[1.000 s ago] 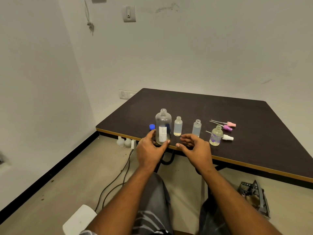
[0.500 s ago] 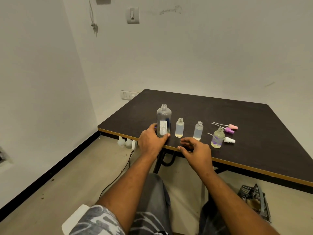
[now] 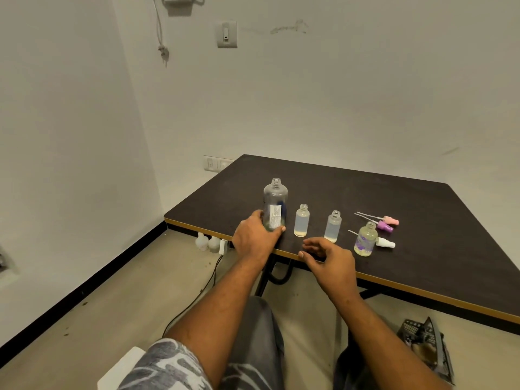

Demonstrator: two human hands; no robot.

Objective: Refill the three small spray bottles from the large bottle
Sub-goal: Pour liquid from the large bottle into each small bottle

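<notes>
A: Where is the left hand?

B: At the near edge of the dark table, wrapped round the base of the large bottle. The thumb lies across the front of the bottle, just under its white label, and the fingers curl behind its left side. The forearm runs up from the lower left, wrist fairly straight, a patterned sleeve showing at the bottom.

A: Is the bottle standing?

B: Upright on the table, uncapped, clear and nearly empty as far as I can tell. Something blue shows behind it; I can't make out what.

A: And the right hand?

B: Over the table edge, palm down, fingers loosely curled and spread, holding nothing. The fingertips point left toward the large bottle, and the forearm comes in from the lower right.

A: The small bottles?

B: Three, all upright and open-necked, in a row to the right of the large one. The first small bottle stands just beside it, with a little yellowish liquid at the bottom. The second small bottle is further right, just beyond the right hand's fingers. The third small bottle, rounder with purple print, stands nearer the edge.

A: Their tops?

B: Three spray heads lie on the table beside the third bottle: a pink spray head, a purple spray head and a white spray head, each with its dip tube pointing left.
</notes>
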